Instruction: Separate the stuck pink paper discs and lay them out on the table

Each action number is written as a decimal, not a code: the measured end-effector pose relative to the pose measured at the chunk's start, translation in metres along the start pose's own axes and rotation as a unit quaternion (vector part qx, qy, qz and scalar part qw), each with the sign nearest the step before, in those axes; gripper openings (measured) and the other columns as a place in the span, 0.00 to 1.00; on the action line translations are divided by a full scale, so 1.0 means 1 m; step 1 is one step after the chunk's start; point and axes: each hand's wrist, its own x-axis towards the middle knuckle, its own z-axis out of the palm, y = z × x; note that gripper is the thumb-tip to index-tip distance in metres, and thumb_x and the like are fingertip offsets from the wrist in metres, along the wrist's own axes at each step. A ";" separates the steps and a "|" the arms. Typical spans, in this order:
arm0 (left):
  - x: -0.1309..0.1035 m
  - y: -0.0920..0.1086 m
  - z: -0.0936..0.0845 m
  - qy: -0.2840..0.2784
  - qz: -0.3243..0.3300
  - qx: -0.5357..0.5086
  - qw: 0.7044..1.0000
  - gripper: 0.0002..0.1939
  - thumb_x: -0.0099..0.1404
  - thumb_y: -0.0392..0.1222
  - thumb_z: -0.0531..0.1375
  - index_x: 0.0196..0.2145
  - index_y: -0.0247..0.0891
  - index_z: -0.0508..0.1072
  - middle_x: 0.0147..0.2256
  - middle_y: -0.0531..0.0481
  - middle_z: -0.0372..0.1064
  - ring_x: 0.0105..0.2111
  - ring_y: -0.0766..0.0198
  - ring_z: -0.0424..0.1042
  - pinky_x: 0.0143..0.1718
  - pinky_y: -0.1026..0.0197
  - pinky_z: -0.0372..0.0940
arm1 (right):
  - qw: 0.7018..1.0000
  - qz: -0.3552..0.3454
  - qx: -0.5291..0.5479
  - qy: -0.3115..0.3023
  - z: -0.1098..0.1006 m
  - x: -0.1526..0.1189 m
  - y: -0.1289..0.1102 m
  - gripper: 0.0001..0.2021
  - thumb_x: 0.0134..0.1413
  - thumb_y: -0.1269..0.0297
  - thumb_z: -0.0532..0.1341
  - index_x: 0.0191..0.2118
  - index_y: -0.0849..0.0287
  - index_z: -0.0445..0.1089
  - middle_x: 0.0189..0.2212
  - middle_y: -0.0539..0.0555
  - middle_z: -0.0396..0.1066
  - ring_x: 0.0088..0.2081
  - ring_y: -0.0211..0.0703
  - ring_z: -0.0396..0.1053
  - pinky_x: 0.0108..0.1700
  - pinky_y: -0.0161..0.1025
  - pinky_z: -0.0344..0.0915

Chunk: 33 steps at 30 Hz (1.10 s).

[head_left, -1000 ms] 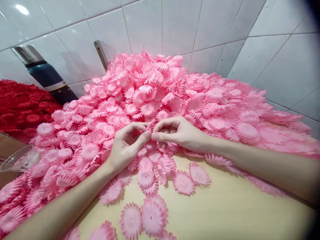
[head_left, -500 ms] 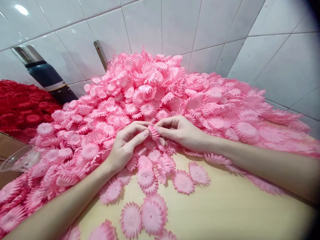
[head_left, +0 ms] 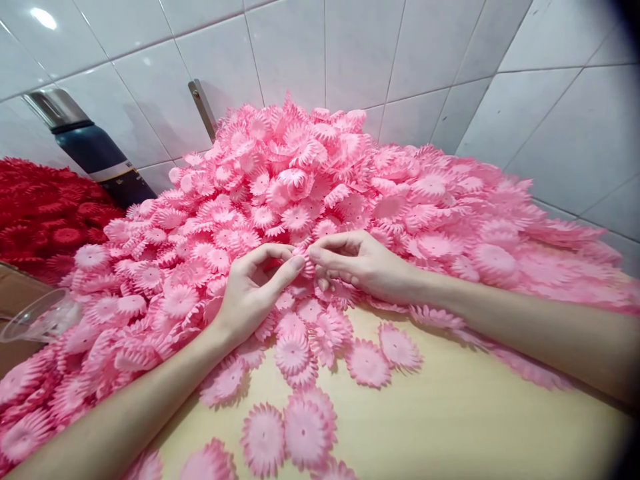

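Between my two hands, just in front of the big heap, is a small pink fringed flower piece (head_left: 307, 265), mostly covered by my fingers. My left hand (head_left: 257, 283) pinches its left side between thumb and forefinger. From the right, my right hand (head_left: 357, 263) grips it with thumb and forefinger, the other fingers curled below. Behind and around both hands rises the heap of pink flower pieces (head_left: 295, 180), round with fringed edges and many with a small centre hole. Loose pink discs (head_left: 367, 363) lie on the table below my hands.
The pale wooden table (head_left: 450, 420) shows at the lower right. At the left are a red heap (head_left: 45, 213), a dark blue bottle (head_left: 97, 153) with a metal lid, a clear plastic cup (head_left: 43, 320) and a cardboard box (head_left: 17, 293). White tiled walls (head_left: 360, 53) stand behind.
My left thumb has slid right and up over the flower piece, which now shows less between my fingers. My right hand has barely moved, and the heap looks the same.
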 end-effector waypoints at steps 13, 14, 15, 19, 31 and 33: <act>0.003 -0.002 0.002 0.059 -0.036 -0.028 0.997 0.17 0.57 0.40 0.65 0.44 0.36 0.75 0.41 0.46 0.75 0.41 0.62 0.74 0.44 0.61 0.70 | 0.998 -0.017 -0.023 0.062 0.000 0.000 0.001 0.10 0.49 0.63 0.67 0.37 0.61 0.74 0.31 0.51 0.74 0.28 0.34 0.71 0.34 0.35 0.69; 0.003 -0.002 0.002 0.049 -0.041 -0.024 0.998 0.16 0.57 0.40 0.65 0.45 0.36 0.75 0.41 0.46 0.75 0.41 0.62 0.74 0.44 0.61 0.70 | 0.997 -0.022 -0.026 0.070 0.000 0.000 0.002 0.10 0.48 0.63 0.67 0.37 0.61 0.74 0.31 0.51 0.74 0.28 0.34 0.71 0.33 0.34 0.69; 0.003 -0.002 0.001 0.044 -0.044 -0.019 0.998 0.15 0.58 0.40 0.64 0.44 0.36 0.75 0.41 0.46 0.75 0.41 0.62 0.74 0.44 0.62 0.70 | 0.996 -0.026 -0.029 0.076 0.000 0.000 0.002 0.09 0.48 0.63 0.68 0.37 0.61 0.74 0.30 0.50 0.74 0.28 0.34 0.71 0.33 0.34 0.69; 0.002 -0.002 0.002 0.054 -0.032 0.004 0.998 0.11 0.58 0.39 0.64 0.39 0.34 0.76 0.39 0.46 0.75 0.37 0.63 0.75 0.41 0.63 0.70 | 0.994 -0.033 -0.047 0.089 0.000 0.001 0.002 0.10 0.47 0.64 0.68 0.36 0.62 0.74 0.27 0.50 0.73 0.27 0.34 0.70 0.30 0.34 0.68; -0.002 -0.002 0.004 0.029 0.117 0.179 0.976 0.07 0.58 0.34 0.62 0.36 0.37 0.76 0.32 0.48 0.72 0.30 0.66 0.71 0.30 0.65 0.66 | 0.981 -0.004 -0.120 0.149 0.009 -0.002 -0.001 0.08 0.45 0.67 0.68 0.27 0.63 0.67 0.18 0.47 0.65 0.16 0.28 0.58 0.16 0.29 0.52; -0.001 0.000 0.004 0.029 0.112 0.164 0.980 0.07 0.58 0.34 0.62 0.36 0.36 0.76 0.32 0.48 0.73 0.31 0.66 0.71 0.33 0.64 0.67 | 0.983 -0.007 -0.116 0.143 0.008 -0.002 -0.001 0.09 0.45 0.67 0.68 0.28 0.63 0.67 0.18 0.46 0.65 0.16 0.28 0.58 0.16 0.29 0.53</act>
